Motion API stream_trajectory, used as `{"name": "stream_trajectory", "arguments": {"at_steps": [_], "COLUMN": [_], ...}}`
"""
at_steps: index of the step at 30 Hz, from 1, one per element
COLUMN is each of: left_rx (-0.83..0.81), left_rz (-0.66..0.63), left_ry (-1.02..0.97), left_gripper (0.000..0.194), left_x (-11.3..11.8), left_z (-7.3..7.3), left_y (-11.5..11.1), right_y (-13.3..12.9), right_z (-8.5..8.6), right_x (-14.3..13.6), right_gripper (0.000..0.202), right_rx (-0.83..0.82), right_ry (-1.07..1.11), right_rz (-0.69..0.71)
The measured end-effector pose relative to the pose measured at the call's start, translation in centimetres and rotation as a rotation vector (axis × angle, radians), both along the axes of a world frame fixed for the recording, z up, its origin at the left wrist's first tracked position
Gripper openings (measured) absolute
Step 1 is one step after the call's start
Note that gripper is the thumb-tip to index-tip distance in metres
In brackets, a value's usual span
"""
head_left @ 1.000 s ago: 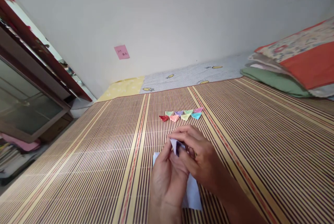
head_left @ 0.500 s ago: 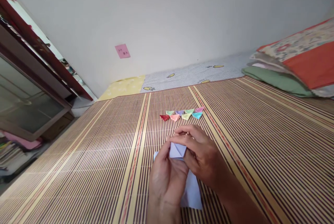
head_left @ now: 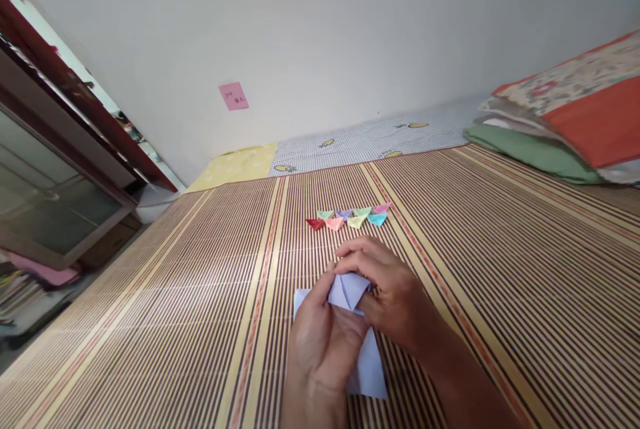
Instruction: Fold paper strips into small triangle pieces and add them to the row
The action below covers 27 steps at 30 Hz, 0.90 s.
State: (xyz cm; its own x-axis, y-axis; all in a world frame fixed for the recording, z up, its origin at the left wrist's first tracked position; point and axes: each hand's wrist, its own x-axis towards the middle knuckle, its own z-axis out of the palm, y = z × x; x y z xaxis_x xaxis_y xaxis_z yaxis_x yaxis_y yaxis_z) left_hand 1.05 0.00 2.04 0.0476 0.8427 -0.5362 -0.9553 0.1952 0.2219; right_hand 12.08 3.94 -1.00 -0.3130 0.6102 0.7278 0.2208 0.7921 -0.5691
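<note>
A small folded piece of pale lavender paper [head_left: 349, 290] is held up between my two hands, a crease running across its face. My left hand [head_left: 323, 342] is palm up, its thumb pressing the paper's left edge. From the right, my right hand [head_left: 387, 289] grips the opposite corner, with fingers curled over the top and the thumb by the lower right edge. Beneath my hands lies a larger pale blue-lavender sheet [head_left: 369, 369], mostly covered by the left hand and wrist. Beyond my fingertips, several small folded paper triangles [head_left: 357, 222] in different colours form two rows.
A striped bamboo mat [head_left: 200, 309] covers the surface. Folded bedding [head_left: 535, 149] is stacked at the right. Patterned cloth [head_left: 345, 146] runs along the wall, which bears a pink note [head_left: 233, 96]. A glass-fronted cabinet [head_left: 45, 182] stands at the left.
The folded paper has shifted slightly right and tilted, showing more of its creased face. My right fingers have moved a little right along its edge. The triangles stay put.
</note>
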Motion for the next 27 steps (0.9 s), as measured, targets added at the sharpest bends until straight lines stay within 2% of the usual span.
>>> {"name": "stream_trajectory", "arguments": {"at_steps": [5,9,12,17,20,23,27], "left_rx": [0.050,0.080,0.146,0.305,0.363,0.394,0.418], "left_rz": [-0.010,0.037,0.151,0.305,0.284,0.242,0.190], "left_ry": [-0.017,0.055,0.222,0.443,0.506,0.576,0.652], "left_gripper": [0.031,0.034,0.029,0.014,0.014,0.017,0.028], "left_x": [-0.5,-0.8,-1.1,-0.9,-0.6,-0.3,0.0], "left_z": [-0.6,-0.8,-1.3,-2.2,-2.3,-2.1,-2.1], "left_y": [0.1,0.4,0.5,0.2,0.0,-0.2,-0.3], "right_y": [0.2,-0.1,-0.3,-0.5,-0.7,-1.0,-1.1], "right_z": [-0.1,0.3,0.8,1.3,1.2,1.0,0.8], "right_x": [0.0,0.2,0.7,0.7,-0.1,-0.9,-1.1], "right_gripper": [0.034,0.042,0.039,0.014,0.009,0.014,0.020], "right_rx": [0.079,0.043,-0.046,-0.268,-0.455,-0.534,-0.627], "right_ry": [-0.107,-0.105,-0.006,0.174,0.162,0.221,0.352], "right_rz": [-0.068,0.014,0.108,-0.008,0.058,0.106,0.101]}}
